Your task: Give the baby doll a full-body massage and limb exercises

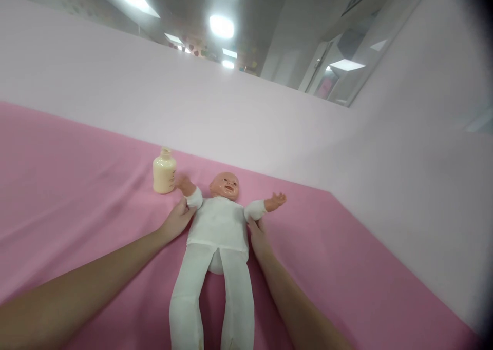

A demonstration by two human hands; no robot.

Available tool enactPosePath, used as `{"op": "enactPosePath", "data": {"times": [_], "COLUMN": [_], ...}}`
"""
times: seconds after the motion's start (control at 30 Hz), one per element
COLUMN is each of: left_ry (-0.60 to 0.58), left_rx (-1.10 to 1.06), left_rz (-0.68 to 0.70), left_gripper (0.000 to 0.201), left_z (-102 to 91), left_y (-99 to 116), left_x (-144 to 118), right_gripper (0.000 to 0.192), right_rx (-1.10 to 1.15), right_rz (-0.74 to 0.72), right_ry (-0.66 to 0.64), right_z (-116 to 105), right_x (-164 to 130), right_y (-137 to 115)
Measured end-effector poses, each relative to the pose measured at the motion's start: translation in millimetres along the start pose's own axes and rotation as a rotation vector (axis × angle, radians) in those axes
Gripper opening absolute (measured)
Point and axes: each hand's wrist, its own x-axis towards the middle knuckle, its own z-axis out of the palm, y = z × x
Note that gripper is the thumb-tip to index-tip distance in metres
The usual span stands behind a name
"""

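Two bare hands show: one left hand (177,219) and one right hand (261,239), each with one forearm; how many fingers (187,205) show cannot be counted surely. Between them lies one baby doll (219,224), with one head (224,187) just beyond the fingers, two arms (255,210), one at each hand's fingers, and two legs (186,293) on the near side. One pump bottle (164,175) stands beyond the left fingers. One pink sheet (103,196) spreads beneath. Well beyond the fingers, more than five lights (222,26) glow, too blurred for an exact count.
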Motion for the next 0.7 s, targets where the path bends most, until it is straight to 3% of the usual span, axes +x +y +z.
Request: {"op": "enactPosePath", "data": {"times": [0.1,0.17,0.23,0.4,0.57,0.7], "left_ry": [-0.179,-0.211,-0.199,-0.125,0.167,0.237], "left_rx": [0.107,0.138,0.147,0.043,-0.074,-0.284], "left_rz": [0.189,0.274,0.265,0.103,-0.064,-0.15], "left_gripper": [0.034,0.036,0.037,0.04,0.042,0.048], "left_z": [3.7,5.0,5.2,3.5,-1.1,-6.2], "left_y": [9.3,12.3,13.5,12.4,-2.0,-24.4], "left_x": [-3.5,-3.8,-3.7,-4.6,1.7,11.3], "right_gripper": [0.042,0.048,0.049,0.051,0.051,0.052], "right_rx": [-0.104,-0.122,-0.121,-0.051,0.018,0.045], "right_rz": [-0.094,-0.148,-0.148,-0.099,-0.158,-0.139], "right_ry": [-0.112,-0.149,-0.16,-0.139,-0.017,0.118], "right_z": [1.9,2.1,1.3,0.6,2.8,-1.2], "right_x": [-3.3,-3.6,-3.3,-3.9,-7.1,-3.3], "right_y": [-7.1,-9.4,-9.2,-9.0,-19.6,-13.6]}}
